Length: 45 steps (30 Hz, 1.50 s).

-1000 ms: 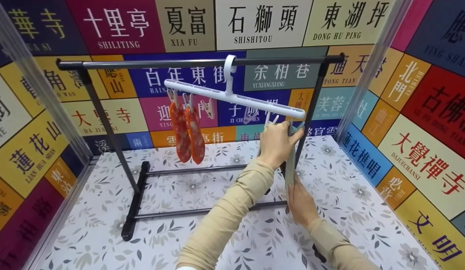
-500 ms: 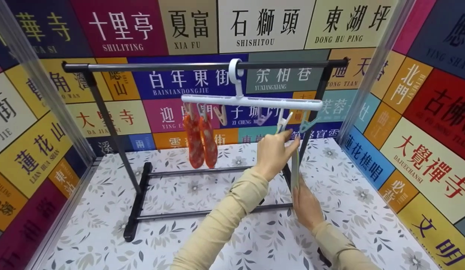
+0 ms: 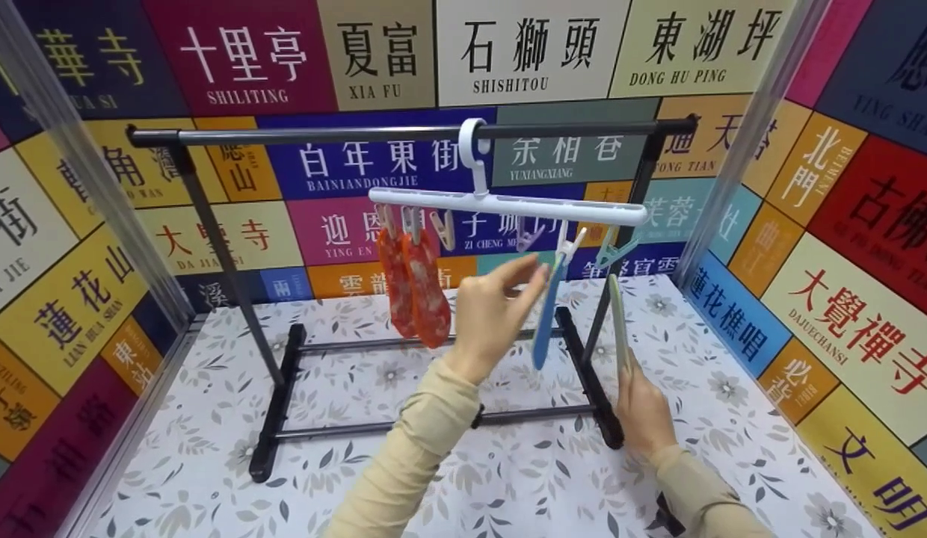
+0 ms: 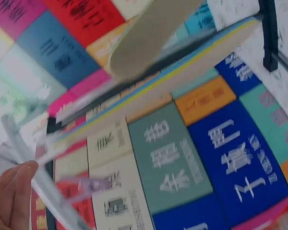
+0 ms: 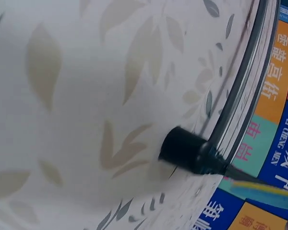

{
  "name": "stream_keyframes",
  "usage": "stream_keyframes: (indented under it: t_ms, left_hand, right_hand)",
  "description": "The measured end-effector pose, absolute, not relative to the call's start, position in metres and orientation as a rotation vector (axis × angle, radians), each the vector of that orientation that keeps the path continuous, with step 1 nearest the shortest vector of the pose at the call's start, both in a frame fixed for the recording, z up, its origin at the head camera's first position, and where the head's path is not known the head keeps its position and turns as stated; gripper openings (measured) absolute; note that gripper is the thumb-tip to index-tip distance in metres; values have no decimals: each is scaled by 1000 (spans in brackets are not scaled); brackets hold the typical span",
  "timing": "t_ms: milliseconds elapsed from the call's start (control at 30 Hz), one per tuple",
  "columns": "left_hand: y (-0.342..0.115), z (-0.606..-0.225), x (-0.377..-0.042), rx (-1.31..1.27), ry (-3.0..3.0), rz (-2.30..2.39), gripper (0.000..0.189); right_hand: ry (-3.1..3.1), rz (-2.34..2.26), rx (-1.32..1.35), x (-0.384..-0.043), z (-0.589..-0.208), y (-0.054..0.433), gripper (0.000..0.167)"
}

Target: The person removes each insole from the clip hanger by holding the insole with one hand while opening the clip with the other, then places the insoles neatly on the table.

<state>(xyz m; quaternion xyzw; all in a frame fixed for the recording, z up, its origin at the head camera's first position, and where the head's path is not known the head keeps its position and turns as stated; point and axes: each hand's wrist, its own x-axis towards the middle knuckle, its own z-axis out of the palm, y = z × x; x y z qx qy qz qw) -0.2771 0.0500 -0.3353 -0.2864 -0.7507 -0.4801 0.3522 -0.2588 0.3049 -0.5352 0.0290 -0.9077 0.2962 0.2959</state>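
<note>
A blue insole (image 3: 549, 317) hangs upright from a white clip (image 3: 570, 240) on the right half of a white hanger (image 3: 508, 204). Just left of it is my left hand (image 3: 493, 314), fingers loosely bent and holding nothing. My right hand (image 3: 647, 415) grips the lower end of another pale insole (image 3: 619, 321), seen nearly edge-on below the teal clip (image 3: 617, 250). In the left wrist view, the hung insole (image 4: 158, 86) shows blue, yellow and beige layers, and the held insole (image 4: 149, 38) crosses above it. Two orange patterned insoles (image 3: 426, 299) hang at the hanger's left end.
A black rack (image 3: 321, 134) carries the hanger on its top bar, with lower rails near the floral tabletop (image 3: 553, 478). A rack foot (image 5: 182, 151) stands out in the right wrist view. Further clips (image 3: 442, 230) hang mid-hanger. Sign-patterned walls (image 3: 531, 48) enclose the back and sides.
My left hand has let go of the blue insole and moved left. My right hand, with its insole, has shifted right. The hanger, tilted at first, hangs nearly level.
</note>
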Motion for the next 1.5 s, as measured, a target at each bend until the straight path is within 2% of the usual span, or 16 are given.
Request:
stream_keyframes:
  t_ms: [100, 233, 567, 833, 1067, 1333, 1500]
  left_hand:
    - [36, -338, -282, -629, -1953, -1230, 27]
    - [24, -352, -290, -501, -2019, -1132, 28]
    - [10, -400, -307, -413, -2178, -1008, 28]
    - [10, -418, -308, -427, -2244, -1026, 30]
    - [12, -427, -308, -420, -2302, -1012, 34]
    - [8, -431, -306, -414, -2335, -1009, 37]
    - [4, -432, -304, -416, -2340, -1004, 37]
  right_hand:
    - [-2387, 757, 71, -258, -535, 316, 30]
    - [-2400, 748, 26, -253, -536, 332, 28]
    - [-2523, 704, -27, -235, -554, 362, 41]
    - [-2772, 570, -140, -229, -561, 384, 46]
    - [-2818, 397, -135, -232, -573, 382, 42]
    - [-2927, 418, -161, -240, -582, 371, 35]
    - [-2926, 414, -126, -245, -586, 366, 37]
